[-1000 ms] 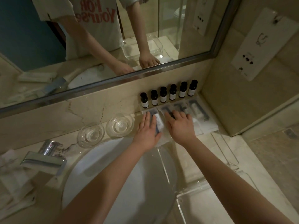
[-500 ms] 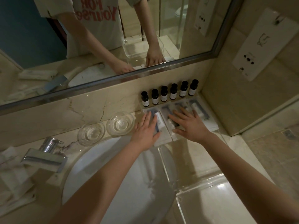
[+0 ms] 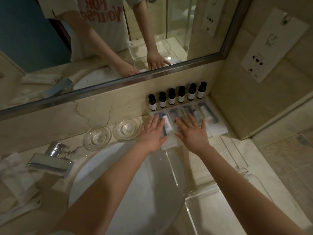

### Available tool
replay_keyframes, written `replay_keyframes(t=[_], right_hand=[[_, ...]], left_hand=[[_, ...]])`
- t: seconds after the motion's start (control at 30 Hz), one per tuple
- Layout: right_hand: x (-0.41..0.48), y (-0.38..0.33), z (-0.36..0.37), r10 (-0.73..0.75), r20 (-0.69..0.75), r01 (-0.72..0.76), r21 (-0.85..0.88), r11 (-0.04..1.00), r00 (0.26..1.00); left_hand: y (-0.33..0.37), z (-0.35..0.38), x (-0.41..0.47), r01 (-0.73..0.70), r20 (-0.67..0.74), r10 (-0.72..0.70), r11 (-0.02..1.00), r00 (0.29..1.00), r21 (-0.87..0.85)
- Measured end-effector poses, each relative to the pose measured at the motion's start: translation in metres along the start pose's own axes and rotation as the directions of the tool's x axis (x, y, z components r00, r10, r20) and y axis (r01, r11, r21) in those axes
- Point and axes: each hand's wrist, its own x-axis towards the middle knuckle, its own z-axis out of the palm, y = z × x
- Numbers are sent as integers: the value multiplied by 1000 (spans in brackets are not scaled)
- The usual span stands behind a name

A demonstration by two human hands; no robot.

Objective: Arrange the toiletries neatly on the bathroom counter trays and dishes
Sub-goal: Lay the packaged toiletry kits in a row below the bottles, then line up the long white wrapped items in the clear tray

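Nearest you, a clear acrylic tray with thick glossy walls [image 3: 187, 203] sits at lower right on the veined beige marble counter [image 3: 271, 192], just beside the smooth white round sink basin [image 3: 122, 192]. At the basin's left edge stands a boxy chrome tap [image 3: 50, 162]. Next to it, white wrapped packets lie in a loose heap [image 3: 15, 177]. A second clear acrylic tray with thin upright walls [image 3: 237, 155] lies farther back on the right.

Your left hand [image 3: 152, 135] lies palm down on the leftmost of a row of flat white sachets with clear fronts [image 3: 217, 126], its fingers straight and close together. Your right hand [image 3: 193, 133] presses flat on the next sachets, its fingers straight and spread apart. Between your hands a small white tube [image 3: 166, 125] shows inside a sachet. The sachets lie side by side at the back right of the counter, edges touching or overlapping. You cannot tell whether a tray lies under them.

Left of your left hand, two round clear glass dishes, one nearer the tap [image 3: 97, 138] and one nearer the sachets [image 3: 127, 127], stand close side by side. Just behind the sachets, six small dark cylindrical bottles with black caps and pale labels [image 3: 181, 96] stand upright in a row against the marble upstand. Above them runs a metal-framed mirror [image 3: 169, 74], and a white rectangular wall panel [image 3: 274, 44] hangs on the right wall.
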Motion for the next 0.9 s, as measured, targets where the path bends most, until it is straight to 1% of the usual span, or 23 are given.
replay_keyframes(t=[0.13, 0.23, 0.33, 0.43, 0.57, 0.67, 0.73, 0.9], right_hand=[[-3, -2, -13, -5, -55, 7, 35, 999, 998], [-12, -12, -26, -49, -79, 51, 13, 999, 996], [-28, -33, -35, -114, -102, 113, -12, 993, 988], [-48, -62, -41, -144, -96, 143, -15, 990, 985], [-73, -109, -39, -176, -57, 176, -7, 984, 983], [-94, -148, -32, -227, -54, 229, 16, 973, 972], [-108, -177, -23, -287, -46, 288, 22, 957, 957], [-132, -249, 3, -425, 40, 423, 48, 905, 904]], left_hand=[[1, -7, -10, -8, -46, 7, 1000, 999, -17], [-3, -16, -29, 15, -100, -13, 1000, 995, 17], [-10, -25, -61, 72, -145, -67, 997, 987, 27], [-23, -25, -100, 131, -192, -127, 991, 973, 8], [-48, -17, -158, 218, -250, -219, 975, 943, -32], [-72, -6, -203, 293, -244, -305, 952, 920, -88], [-92, 5, -232, 347, -234, -367, 930, 900, -123], [-142, 36, -301, 476, -176, -509, 857, 843, -197]])
